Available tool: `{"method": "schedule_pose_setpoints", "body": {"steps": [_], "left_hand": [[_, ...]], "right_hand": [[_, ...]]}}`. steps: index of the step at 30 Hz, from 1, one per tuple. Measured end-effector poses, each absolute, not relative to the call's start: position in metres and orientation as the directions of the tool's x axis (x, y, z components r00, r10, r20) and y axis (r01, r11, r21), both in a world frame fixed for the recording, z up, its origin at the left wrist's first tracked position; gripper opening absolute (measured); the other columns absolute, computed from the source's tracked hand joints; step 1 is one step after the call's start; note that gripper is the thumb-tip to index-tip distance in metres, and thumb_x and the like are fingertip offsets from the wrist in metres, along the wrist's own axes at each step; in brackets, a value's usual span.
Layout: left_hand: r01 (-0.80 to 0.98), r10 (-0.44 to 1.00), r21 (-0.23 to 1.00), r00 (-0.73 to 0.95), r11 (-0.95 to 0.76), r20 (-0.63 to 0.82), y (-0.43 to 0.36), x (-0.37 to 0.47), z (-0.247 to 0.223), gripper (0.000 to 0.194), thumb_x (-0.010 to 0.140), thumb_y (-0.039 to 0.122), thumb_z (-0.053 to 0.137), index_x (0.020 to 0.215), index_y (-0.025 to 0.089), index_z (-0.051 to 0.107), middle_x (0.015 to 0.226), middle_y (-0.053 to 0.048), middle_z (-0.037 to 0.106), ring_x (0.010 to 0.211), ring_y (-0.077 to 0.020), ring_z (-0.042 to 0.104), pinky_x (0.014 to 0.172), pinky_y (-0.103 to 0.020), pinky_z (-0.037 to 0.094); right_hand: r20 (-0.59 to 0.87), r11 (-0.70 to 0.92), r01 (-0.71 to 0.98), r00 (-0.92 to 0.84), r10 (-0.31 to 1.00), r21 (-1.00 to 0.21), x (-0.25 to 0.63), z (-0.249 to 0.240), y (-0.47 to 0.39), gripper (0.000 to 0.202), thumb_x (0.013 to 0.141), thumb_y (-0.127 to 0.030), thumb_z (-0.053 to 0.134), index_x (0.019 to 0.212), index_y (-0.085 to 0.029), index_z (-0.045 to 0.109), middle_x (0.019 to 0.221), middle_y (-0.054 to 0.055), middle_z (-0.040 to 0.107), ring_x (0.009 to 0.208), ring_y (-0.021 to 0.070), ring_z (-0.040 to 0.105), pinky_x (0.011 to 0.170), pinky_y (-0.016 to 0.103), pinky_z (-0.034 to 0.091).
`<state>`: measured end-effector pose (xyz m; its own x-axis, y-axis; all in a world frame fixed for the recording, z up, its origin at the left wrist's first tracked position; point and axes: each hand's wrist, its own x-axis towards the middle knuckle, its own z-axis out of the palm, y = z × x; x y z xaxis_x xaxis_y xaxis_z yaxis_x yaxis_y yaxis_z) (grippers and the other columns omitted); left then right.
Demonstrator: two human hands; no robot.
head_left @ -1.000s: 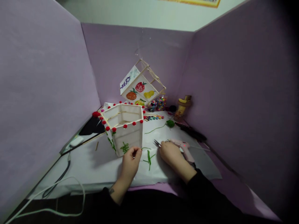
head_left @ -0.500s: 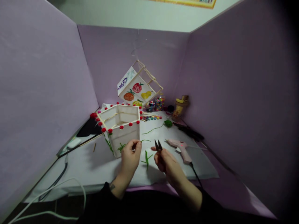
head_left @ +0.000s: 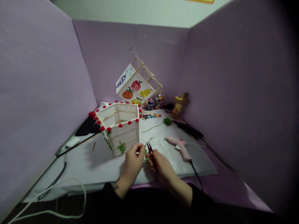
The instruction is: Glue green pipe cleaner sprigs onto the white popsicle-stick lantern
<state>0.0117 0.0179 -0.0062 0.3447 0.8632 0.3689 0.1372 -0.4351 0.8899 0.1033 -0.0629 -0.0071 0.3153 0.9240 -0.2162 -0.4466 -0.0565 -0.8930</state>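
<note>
Between thumb and fingertips, my left hand pinches a thin green string, its free end pointing up and right. My right hand is closed around a pair of small dark scissors, whose parted tips are right beside the string; I cannot tell if they touch it. Under the hands, partly hidden, lie green cut pieces. Just left stands a white-panelled stick-framed lantern, open at the top, with red pompoms along its rim and a green leaf design on its front panel.
To the right lies a pink glue gun, its red light lit and cord trailing forward. A green yarn ball sits behind it. Overhead hangs a fruit-painted box frame. White cables loop at the lower left. Purple panels enclose the table.
My right hand has brought the scissors left to the string. The left hand has shifted slightly right and down, uncovering more of the leaf design. The view has tilted a little.
</note>
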Motion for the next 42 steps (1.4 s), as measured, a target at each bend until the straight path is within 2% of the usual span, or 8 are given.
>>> {"method": "schedule_pose_setpoints", "body": {"steps": [13,25,27,29,31,33,38,42], "left_hand": [[0.171,0.831,0.867,0.419,-0.469,0.367,0.016,0.014,-0.003,0.016,0.082,0.029,0.052,0.076,0.018,0.063,0.065,-0.001,0.064,0.063,-0.0168,0.06,0.058,-0.027,0.045],[0.17,0.81,0.851,0.441,-0.498,0.386,0.019,0.013,0.0,0.016,0.08,0.031,0.053,0.076,0.02,0.064,0.074,-0.004,0.064,0.071,-0.0189,0.058,0.063,-0.029,0.045],[0.167,0.826,0.867,0.429,-0.47,0.365,0.02,0.012,0.0,0.017,0.08,0.032,0.053,0.076,0.019,0.064,0.072,-0.003,0.064,0.069,-0.0183,0.058,0.062,-0.028,0.044],[0.158,0.842,0.89,0.429,-0.427,0.327,0.022,0.011,-0.002,0.019,0.08,0.033,0.052,0.076,0.018,0.064,0.065,-0.002,0.062,0.062,-0.0167,0.057,0.058,-0.027,0.044],[0.148,0.852,0.913,0.439,-0.381,0.284,0.024,0.011,-0.004,0.022,0.081,0.035,0.051,0.076,0.017,0.063,0.056,0.001,0.059,0.053,-0.015,0.054,0.052,-0.026,0.043],[0.144,0.857,0.926,0.448,-0.349,0.254,0.025,0.01,-0.006,0.024,0.081,0.036,0.051,0.076,0.016,0.064,0.053,0.002,0.058,0.048,-0.0142,0.052,0.049,-0.025,0.042],[0.157,0.839,0.913,0.477,-0.375,0.262,0.02,0.008,-0.001,0.019,0.077,0.032,0.057,0.073,0.017,0.067,0.065,-0.002,0.067,0.062,-0.0169,0.059,0.061,-0.028,0.045],[0.173,0.801,0.885,0.524,-0.432,0.288,0.016,0.004,0.006,0.018,0.078,0.03,0.056,0.077,0.018,0.069,0.071,-0.003,0.07,0.066,-0.0184,0.061,0.065,-0.03,0.046]], "right_hand": [[-0.24,-0.079,-0.443,0.322,0.916,-0.893,0.105,-0.011,-0.063,0.046,0.075,-0.063,0.052,0.078,-0.017,0.053,0.05,-0.008,0.039,0.038,0.005,0.027,0.038,0.021,0.014],[-0.218,-0.085,-0.322,0.402,0.889,-0.943,0.109,-0.012,-0.063,0.039,0.082,-0.058,0.045,0.074,-0.021,0.051,0.049,-0.007,0.035,0.04,0.0083,0.025,0.04,0.023,0.02],[-0.17,-0.083,-0.219,0.416,0.893,-0.972,0.119,-0.012,-0.06,0.04,0.084,-0.057,0.041,0.085,-0.02,0.056,0.054,-0.005,0.041,0.042,0.0098,0.032,0.041,0.023,0.024],[-0.021,-0.053,0.056,0.467,0.884,-0.997,0.135,-0.014,-0.057,0.034,0.085,-0.048,0.045,0.097,-0.02,0.06,0.067,0.0,0.053,0.053,0.0131,0.045,0.049,0.025,0.034],[0.197,-0.045,0.457,0.468,0.861,-0.888,0.151,-0.018,-0.053,0.026,0.082,-0.032,0.051,0.103,-0.02,0.062,0.085,0.007,0.059,0.072,0.018,0.054,0.063,0.029,0.041],[0.334,-0.072,0.716,0.41,0.849,-0.695,0.161,-0.021,-0.05,0.027,0.079,-0.018,0.052,0.103,-0.019,0.064,0.095,0.012,0.059,0.085,0.0231,0.054,0.074,0.035,0.042],[0.52,0.038,0.848,0.288,0.804,-0.528,0.153,-0.01,-0.052,0.026,0.079,-0.015,0.057,0.104,-0.02,0.064,0.106,0.012,0.055,0.102,0.0272,0.047,0.09,0.044,0.038],[0.623,0.165,0.876,0.179,0.761,-0.453,0.141,0.006,-0.054,0.012,0.083,-0.015,0.055,0.085,-0.021,0.065,0.098,0.009,0.056,0.096,0.0241,0.047,0.086,0.041,0.04]]}}
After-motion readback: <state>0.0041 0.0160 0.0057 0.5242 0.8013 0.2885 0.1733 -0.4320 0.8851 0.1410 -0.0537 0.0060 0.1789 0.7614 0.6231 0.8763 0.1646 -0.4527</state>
